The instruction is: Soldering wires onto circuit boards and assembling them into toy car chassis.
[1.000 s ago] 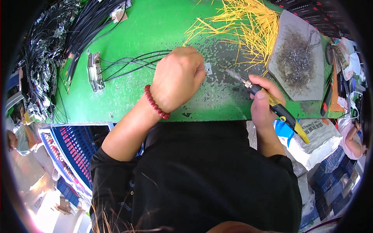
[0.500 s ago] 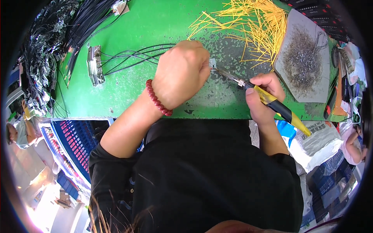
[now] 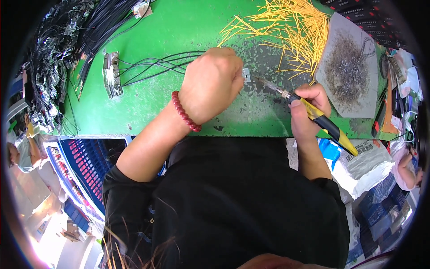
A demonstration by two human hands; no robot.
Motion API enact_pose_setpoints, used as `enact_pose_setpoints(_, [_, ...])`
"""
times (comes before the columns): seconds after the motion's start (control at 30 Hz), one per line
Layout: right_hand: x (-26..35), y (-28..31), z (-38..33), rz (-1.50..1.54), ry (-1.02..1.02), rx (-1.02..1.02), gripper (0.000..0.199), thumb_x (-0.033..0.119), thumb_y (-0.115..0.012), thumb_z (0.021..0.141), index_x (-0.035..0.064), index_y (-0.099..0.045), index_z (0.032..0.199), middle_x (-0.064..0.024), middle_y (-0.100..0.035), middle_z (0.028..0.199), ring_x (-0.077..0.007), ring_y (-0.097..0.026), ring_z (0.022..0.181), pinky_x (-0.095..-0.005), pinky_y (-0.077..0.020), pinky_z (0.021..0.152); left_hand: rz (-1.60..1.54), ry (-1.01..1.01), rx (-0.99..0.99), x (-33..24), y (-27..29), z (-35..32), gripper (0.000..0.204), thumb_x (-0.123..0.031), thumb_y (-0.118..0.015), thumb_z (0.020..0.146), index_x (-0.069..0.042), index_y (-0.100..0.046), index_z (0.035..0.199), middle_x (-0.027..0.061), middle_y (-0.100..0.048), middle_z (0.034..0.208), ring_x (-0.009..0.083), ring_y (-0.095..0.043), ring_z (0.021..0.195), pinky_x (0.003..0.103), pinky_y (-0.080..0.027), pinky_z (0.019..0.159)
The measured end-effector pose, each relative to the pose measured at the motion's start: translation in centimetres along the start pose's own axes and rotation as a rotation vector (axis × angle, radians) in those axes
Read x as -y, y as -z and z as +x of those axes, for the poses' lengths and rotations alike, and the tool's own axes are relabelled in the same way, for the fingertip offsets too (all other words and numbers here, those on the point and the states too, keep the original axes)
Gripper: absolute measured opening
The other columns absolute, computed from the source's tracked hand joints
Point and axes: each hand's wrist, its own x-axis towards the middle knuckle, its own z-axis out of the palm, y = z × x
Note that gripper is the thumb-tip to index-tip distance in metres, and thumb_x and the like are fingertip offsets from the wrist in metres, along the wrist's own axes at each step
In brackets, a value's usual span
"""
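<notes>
My left hand (image 3: 212, 85), a red bead bracelet at its wrist, is closed with the knuckles up, over the middle of the green bench. Thin black cables (image 3: 154, 67) run into it from a silver metal block (image 3: 112, 75) on the left; the hand covers their ends. Just beyond the fingertips shows a small pale piece (image 3: 246, 75), partly hidden. My right hand (image 3: 310, 110) grips a yellow-and-black soldering iron (image 3: 329, 125) like a pen. The iron's tip points left toward the pale piece, with a small gap between them.
Loose yellow sticks (image 3: 309, 27) lie in a heap at the back right, beside a grey board (image 3: 354, 76) strewn with dark debris. Bundles of black cable (image 3: 105, 27) and shiny wrapped strands (image 3: 53, 58) cover the far left. A blue basket (image 3: 89, 161) stands below the bench edge.
The soldering iron and my right hand have drawn slightly to the right, so the tip is off the pale piece. My left hand stays almost in place.
</notes>
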Motion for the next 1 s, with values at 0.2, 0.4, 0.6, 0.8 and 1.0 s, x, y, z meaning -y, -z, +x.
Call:
enact_pose_setpoints(0.2, [0.0,0.2,-0.2,-0.031,0.003,0.011,0.024,0.014,-0.072,0.080,0.0017,-0.054,0.090,0.0001,-0.051,0.078,-0.0041,-0.041,0.064,-0.0210,-0.0317,0.056,0.005,-0.011,-0.004,-0.1,0.0,0.0,0.011,-0.003,-0.067,0.071,-0.001,-0.057,0.069,0.0128,-0.058,0.075,0.0336,-0.058,0.076,0.041,-0.048,0.068])
enact_pose_setpoints(0.4, [0.2,0.1,-0.1,-0.042,0.035,0.015,0.023,0.013,-0.072,0.080,0.0021,-0.054,0.089,0.0007,-0.050,0.077,-0.0040,-0.040,0.064,-0.0213,-0.0317,0.056,-0.012,-0.032,-0.003,0.1,0.0,0.0,0.008,-0.004,-0.062,0.073,-0.001,-0.058,0.067,0.0133,-0.059,0.077,0.0345,-0.059,0.075,0.044,-0.051,0.066])
enact_pose_setpoints(0.6, [0.2,0.1,0.1,-0.033,0.047,0.032,0.020,0.009,-0.070,0.079,0.0022,-0.055,0.089,0.0007,-0.050,0.077,-0.0042,-0.041,0.065,-0.0214,-0.0320,0.057,-0.120,-0.012,0.027,0.3,0.5,-0.1,0.008,-0.002,-0.067,0.074,0.001,-0.060,0.071,0.0135,-0.060,0.075,0.0325,-0.059,0.076,0.039,-0.048,0.068])
enact_pose_setpoints(0.8, [0.1,0.0,0.2,-0.045,0.028,0.044,0.019,0.009,-0.070,0.079,0.0021,-0.055,0.088,0.0010,-0.051,0.075,-0.0040,-0.041,0.064,-0.0215,-0.0321,0.056,0.115,-0.047,0.080,-0.5,0.7,0.5,0.011,-0.008,-0.064,0.080,0.001,-0.060,0.075,0.0154,-0.059,0.079,0.0359,-0.059,0.078,0.044,-0.048,0.068])
enact_pose_setpoints(1.0, [0.6,-0.1,0.3,-0.053,-0.011,0.049,0.021,0.010,-0.071,0.079,0.0020,-0.054,0.088,0.0009,-0.052,0.074,-0.0037,-0.042,0.063,-0.0216,-0.0327,0.055,0.238,-0.016,0.202,-1.2,1.2,1.3,0.012,-0.011,-0.063,0.081,0.000,-0.061,0.076,0.0158,-0.060,0.081,0.0365,-0.060,0.081,0.045,-0.049,0.071])
